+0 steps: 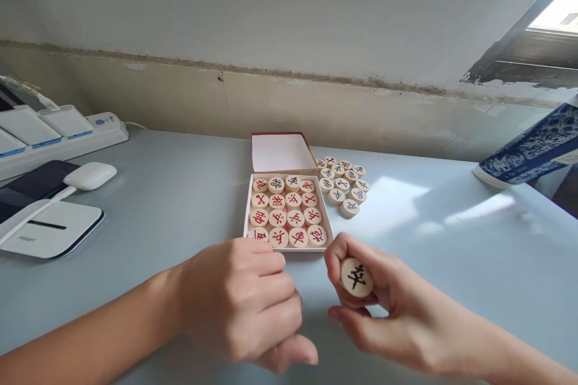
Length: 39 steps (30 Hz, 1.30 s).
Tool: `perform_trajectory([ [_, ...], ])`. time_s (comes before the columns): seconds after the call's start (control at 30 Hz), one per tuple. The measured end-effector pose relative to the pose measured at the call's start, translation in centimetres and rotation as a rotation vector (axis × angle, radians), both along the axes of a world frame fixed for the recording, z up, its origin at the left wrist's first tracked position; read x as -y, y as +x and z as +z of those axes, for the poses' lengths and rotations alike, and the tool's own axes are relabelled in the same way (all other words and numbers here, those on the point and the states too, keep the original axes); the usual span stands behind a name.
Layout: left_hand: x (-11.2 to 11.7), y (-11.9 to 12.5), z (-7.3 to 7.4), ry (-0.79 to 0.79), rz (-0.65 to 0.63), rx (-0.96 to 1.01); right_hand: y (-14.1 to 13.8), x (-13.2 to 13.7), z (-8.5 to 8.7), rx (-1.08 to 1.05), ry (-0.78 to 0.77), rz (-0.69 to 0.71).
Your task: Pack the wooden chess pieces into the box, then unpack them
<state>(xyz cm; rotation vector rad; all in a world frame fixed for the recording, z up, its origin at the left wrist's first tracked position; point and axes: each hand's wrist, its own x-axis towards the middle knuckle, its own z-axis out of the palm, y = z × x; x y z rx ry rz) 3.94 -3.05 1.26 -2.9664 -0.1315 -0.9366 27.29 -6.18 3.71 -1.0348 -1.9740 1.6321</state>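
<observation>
My right hand [383, 301] is curled around a round xiangqi piece [356, 277], its black character facing up. To the left, my left hand [253, 307] is closed with its back toward me; whatever it may hold is hidden. Just beyond both hands lies an open white box [331, 239] with rows of xiangqi pieces [295, 218] inside, mostly marked in red, two in the far row in black. Its lid [282, 152] stands folded back behind it. To the box's right, a group of loose black-marked pieces [342, 184] lies on the table.
On the blue-grey table [180, 192], a power strip [108, 126], a dark phone [34, 186], a white earbud case [90, 175] and a white charging pad [58, 228] sit at left. A blue patterned object [528, 147] leans at far right. A wall [271, 24] borders the back edge.
</observation>
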Motion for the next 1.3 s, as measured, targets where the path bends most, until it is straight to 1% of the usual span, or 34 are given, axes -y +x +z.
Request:
perform_trajectory([
  [0.03, 0.0, 0.0, 0.0, 0.002, -0.002, -0.007, 0.1, -0.1, 0.0, 0.016, 0.041, 0.004],
  [0.1, 0.0, 0.0, 0.1, 0.009, 0.002, -0.020, 0.3, -0.2, -0.3, 0.059, 0.201, 0.018],
  [0.2, 0.0, 0.0, 0.1, 0.037, 0.035, -0.013, 0.3, -0.4, -1.0, 0.125, 0.549, 0.039],
  [0.27, -0.1, 0.0, 0.1, 0.051, 0.047, 0.001, 0.1, -0.4, -1.5, 0.145, 0.746, 0.054],
  [0.37, -0.1, 0.1, 0.0, 0.059, 0.039, -0.002, -0.2, -0.5, -2.0, 0.156, 0.904, 0.112],
  [0.5, -0.1, 0.1, 0.1, 0.060, 0.040, -0.007, -0.3, -0.4, -2.0, 0.152, 1.014, 0.184],
  [0.57, -0.1, 0.1, 0.1, 0.055, 0.040, 0.001, -0.1, -0.3, -1.9, 0.141, 1.021, 0.182],
  [0.63, -0.1, 0.1, 0.1, 0.050, 0.039, 0.006, 0.0, -0.2, -1.7, 0.122, 0.977, 0.167],
  [0.7, -0.1, 0.0, 0.2, 0.043, 0.038, -0.005, 0.3, 0.0, -1.4, 0.120, 0.841, 0.117],
  [0.8, -0.1, 0.0, 0.2, 0.033, 0.039, -0.038, 0.9, -0.2, -1.1, 0.103, 0.551, 0.026],
  [0.83, -0.1, -0.1, 0.2, 0.037, 0.043, -0.039, 1.1, -0.5, -1.1, 0.098, 0.487, -0.001],
  [0.87, -0.2, -0.1, 0.2, 0.043, 0.050, -0.035, 1.4, -0.9, -1.3, 0.097, 0.459, -0.031],
  [0.9, -0.2, -0.1, 0.2, 0.053, 0.056, -0.028, 1.8, -1.4, -1.5, 0.110, 0.468, -0.076],
  [0.93, -0.2, -0.2, 0.2, 0.062, 0.065, -0.020, 2.1, -2.0, -1.8, 0.141, 0.512, -0.133],
  [1.0, -0.4, -0.3, 0.2, 0.080, 0.083, -0.002, 3.0, -3.5, -2.2, 0.222, 0.606, -0.283],
  [1.03, -0.5, -0.5, 0.3, 0.084, 0.090, 0.000, 3.5, -4.2, -2.4, 0.249, 0.624, -0.360],
  [1.1, -0.7, -0.8, 0.3, 0.088, 0.102, 0.005, 4.6, -5.6, -2.5, 0.331, 0.662, -0.531],
  [1.17, -0.9, -1.1, 0.4, 0.089, 0.111, 0.007, 5.9, -6.9, -2.3, 0.436, 0.685, -0.654],
  [1.23, -1.1, -1.5, 0.5, 0.088, 0.113, 0.015, 7.2, -7.9, -2.0, 0.501, 0.650, -0.721],
  [1.3, -1.3, -1.8, 0.6, 0.090, 0.120, 0.026, 8.4, -8.7, -2.0, 0.524, 0.597, -0.717],
])
